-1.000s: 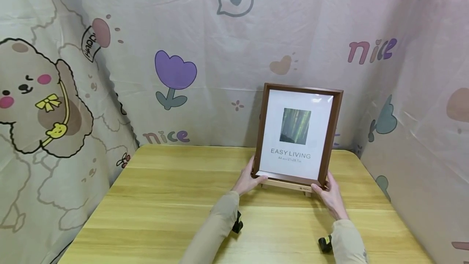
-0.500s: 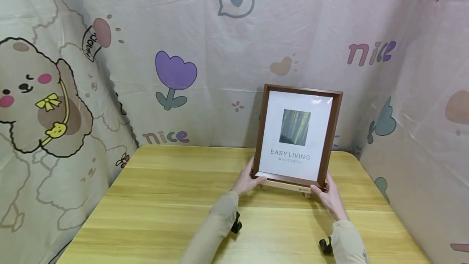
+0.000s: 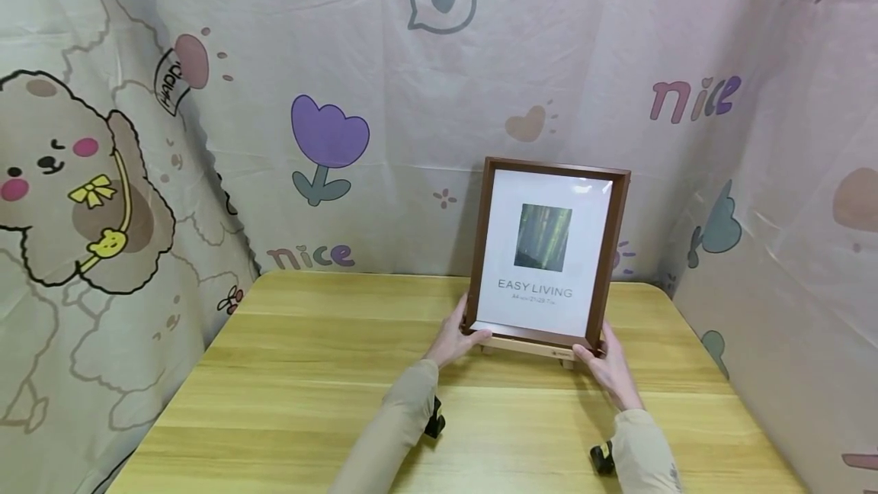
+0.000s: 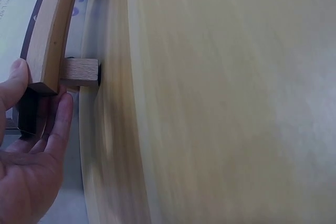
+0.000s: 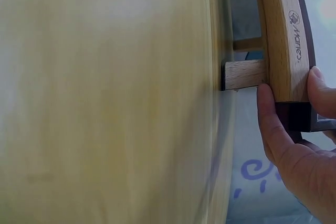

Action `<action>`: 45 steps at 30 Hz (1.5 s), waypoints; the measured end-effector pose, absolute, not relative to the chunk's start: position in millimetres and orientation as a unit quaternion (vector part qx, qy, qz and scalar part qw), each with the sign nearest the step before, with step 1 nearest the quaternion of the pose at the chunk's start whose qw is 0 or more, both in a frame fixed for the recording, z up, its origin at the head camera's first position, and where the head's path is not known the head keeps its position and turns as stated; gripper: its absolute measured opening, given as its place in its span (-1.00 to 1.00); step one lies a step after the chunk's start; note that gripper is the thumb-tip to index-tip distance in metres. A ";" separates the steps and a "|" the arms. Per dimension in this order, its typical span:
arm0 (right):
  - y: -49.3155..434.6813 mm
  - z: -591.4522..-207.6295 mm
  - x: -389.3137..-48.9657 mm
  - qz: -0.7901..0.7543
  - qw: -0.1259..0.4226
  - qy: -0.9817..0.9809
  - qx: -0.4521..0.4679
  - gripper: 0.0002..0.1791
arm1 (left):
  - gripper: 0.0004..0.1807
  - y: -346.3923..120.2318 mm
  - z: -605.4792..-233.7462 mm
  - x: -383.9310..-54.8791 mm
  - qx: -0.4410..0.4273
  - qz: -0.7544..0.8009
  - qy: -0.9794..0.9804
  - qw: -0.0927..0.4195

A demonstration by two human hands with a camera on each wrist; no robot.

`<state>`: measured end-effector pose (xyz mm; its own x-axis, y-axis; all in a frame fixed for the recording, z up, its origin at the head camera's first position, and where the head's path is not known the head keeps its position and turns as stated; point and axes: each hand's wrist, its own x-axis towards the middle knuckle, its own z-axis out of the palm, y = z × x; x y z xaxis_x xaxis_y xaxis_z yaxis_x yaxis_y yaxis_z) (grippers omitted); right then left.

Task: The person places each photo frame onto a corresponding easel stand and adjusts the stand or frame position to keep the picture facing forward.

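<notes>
A brown picture frame (image 3: 483, 250) leans back on a small wooden easel, whose front ledge (image 3: 528, 347) runs under its lower edge. Behind the glass is a white sheet with a green picture and the words EASY LIVING. My left hand (image 3: 453, 340) grips the lower left corner, thumb on the front and fingers behind. At the lower right corner my right hand (image 3: 612, 370) holds the frame the same way. In the wrist views, short easel feet (image 4: 80, 72) (image 5: 244, 74) show beneath the ledge, close to my fingertips. Most of the easel is hidden behind the frame.
The easel stands on a wood-grain table (image 3: 329, 341), toward its back right. A printed cloth (image 3: 425, 97) hangs behind the table and along both sides. Black wrist cameras (image 3: 435, 419) hang below my sleeves.
Over the last half second, the picture frame, the easel ledge and both hands have shifted slightly to the left together. My grip on both corners looks the same.
</notes>
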<state>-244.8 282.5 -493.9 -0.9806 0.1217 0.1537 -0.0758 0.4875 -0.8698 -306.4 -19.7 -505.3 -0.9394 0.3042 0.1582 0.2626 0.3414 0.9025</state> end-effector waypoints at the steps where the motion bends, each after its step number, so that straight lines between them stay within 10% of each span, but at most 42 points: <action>1: 281.4 -494.1 -245.0 0.507 0.096 -0.856 -0.014 -0.13 | 0.06 -20.7 -505.6 -306.2 0.173 0.546 0.819 0.018; 45: 228.1 -496.3 -262.0 0.505 0.091 -0.858 0.014 -0.09 | 0.09 -75.5 -505.2 -295.6 0.123 0.544 0.830 -0.001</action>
<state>-262.0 228.1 -496.3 -0.9831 0.0668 0.1704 -0.1165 0.4896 -0.8641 -295.6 -75.5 -505.2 -0.9698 0.2031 0.1352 0.2050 0.3779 0.9029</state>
